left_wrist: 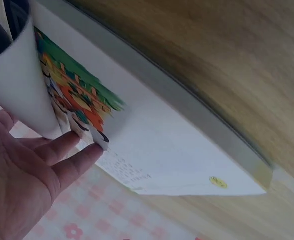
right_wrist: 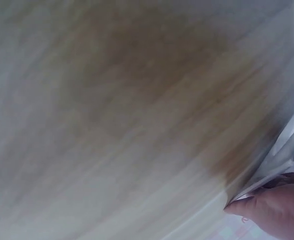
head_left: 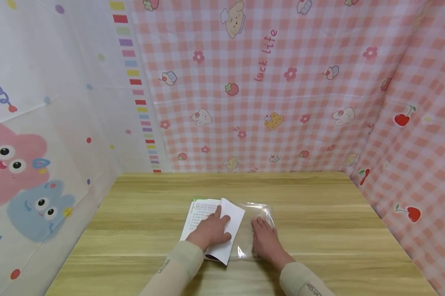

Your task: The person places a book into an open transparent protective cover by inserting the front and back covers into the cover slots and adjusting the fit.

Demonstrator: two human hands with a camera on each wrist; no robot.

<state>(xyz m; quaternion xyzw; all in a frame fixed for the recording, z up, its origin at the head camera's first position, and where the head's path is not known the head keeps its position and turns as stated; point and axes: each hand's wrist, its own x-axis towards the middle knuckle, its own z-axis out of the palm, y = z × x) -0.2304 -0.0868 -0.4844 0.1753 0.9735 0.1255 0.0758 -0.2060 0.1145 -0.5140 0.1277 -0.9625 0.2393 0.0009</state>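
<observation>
An open book (head_left: 200, 211) with printed text lies near the table's front middle, and a loose white leaf (head_left: 234, 218) lifts and curls along its right side. My left hand (head_left: 212, 231) rests over the leaf and the book, fingers spread. In the left wrist view, fingertips touch the page beside a colourful picture (left_wrist: 81, 95), and the curled white leaf (left_wrist: 19, 85) hides part of the hand. A clear plastic cover (head_left: 244, 242) spreads to the book's right. My right hand (head_left: 266, 240) lies over its right part, fingers extended; the right wrist view shows a fingertip at the film's edge (right_wrist: 267, 172).
The wood-grain table (head_left: 337, 222) extends on both sides of the book. A pink checked cloth (head_left: 252, 102) hangs behind it and along the right, and a white cartoon-print cloth (head_left: 78, 123) covers the left side.
</observation>
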